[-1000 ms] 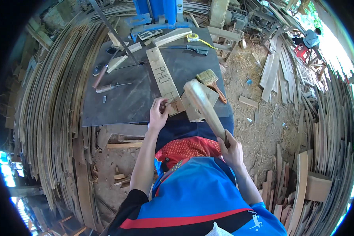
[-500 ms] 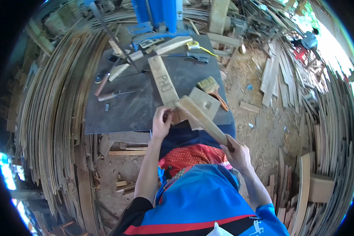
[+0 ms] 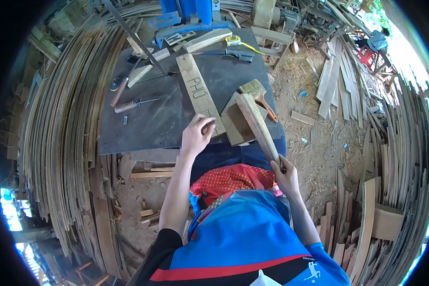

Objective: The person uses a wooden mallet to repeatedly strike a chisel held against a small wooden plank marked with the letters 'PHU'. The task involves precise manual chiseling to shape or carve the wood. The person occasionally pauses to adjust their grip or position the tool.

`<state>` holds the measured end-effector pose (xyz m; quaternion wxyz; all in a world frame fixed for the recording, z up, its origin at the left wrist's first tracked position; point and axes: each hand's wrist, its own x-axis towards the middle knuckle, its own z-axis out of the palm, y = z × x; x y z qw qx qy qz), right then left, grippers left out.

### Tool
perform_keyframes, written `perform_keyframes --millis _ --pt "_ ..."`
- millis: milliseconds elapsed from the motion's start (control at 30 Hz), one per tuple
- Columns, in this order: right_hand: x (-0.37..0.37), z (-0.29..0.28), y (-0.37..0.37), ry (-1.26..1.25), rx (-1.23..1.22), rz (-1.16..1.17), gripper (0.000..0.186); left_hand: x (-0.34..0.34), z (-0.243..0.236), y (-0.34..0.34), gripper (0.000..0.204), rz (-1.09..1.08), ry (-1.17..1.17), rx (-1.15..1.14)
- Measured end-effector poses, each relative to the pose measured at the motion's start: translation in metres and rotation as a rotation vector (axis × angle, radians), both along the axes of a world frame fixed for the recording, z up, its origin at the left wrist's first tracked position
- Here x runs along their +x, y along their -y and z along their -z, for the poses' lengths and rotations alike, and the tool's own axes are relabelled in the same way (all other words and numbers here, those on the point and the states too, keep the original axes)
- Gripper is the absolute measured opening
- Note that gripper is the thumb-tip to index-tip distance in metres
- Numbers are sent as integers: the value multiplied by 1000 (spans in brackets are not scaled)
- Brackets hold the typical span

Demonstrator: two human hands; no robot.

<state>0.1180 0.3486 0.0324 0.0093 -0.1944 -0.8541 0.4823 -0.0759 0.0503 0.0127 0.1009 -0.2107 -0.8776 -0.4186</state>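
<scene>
My right hand (image 3: 286, 177) is closed round the lower end of a thick wooden stick (image 3: 259, 125), which slants up and away over the table's front edge. My left hand (image 3: 198, 135) has its fingers curled together by the near end of a board (image 3: 193, 78). Whatever they pinch, if anything, is too small to make out. Dark hand-drawn marks run along this board. Beside it, partly behind the stick, lies a square wooden block (image 3: 235, 125). A wide paintbrush (image 3: 255, 93) with a reddish wooden handle rests just beyond the block.
The dark tabletop (image 3: 148, 128) also carries a chisel-like tool (image 3: 128, 106), a yellow tape measure (image 3: 233, 40) and wood offcuts. A blade (image 3: 138, 43) stands across its far left, near a blue machine (image 3: 186, 14). Stacked planks (image 3: 57, 143) flank me; a person (image 3: 377, 40) sits far right.
The stick's far end has swung right and away from my left hand, to a steeper angle. My left hand has shifted slightly up the board. The view has tilted a little.
</scene>
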Motion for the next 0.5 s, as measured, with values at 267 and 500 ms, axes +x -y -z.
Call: perform_keyframes --millis 267,500 --pt "-2 5 12 -21 91 -26 49 -5 -3 -2 16 -51 -32 -127" --pt "0 4 11 -26 27 -48 50 -15 0 0 11 53 -142 -178"
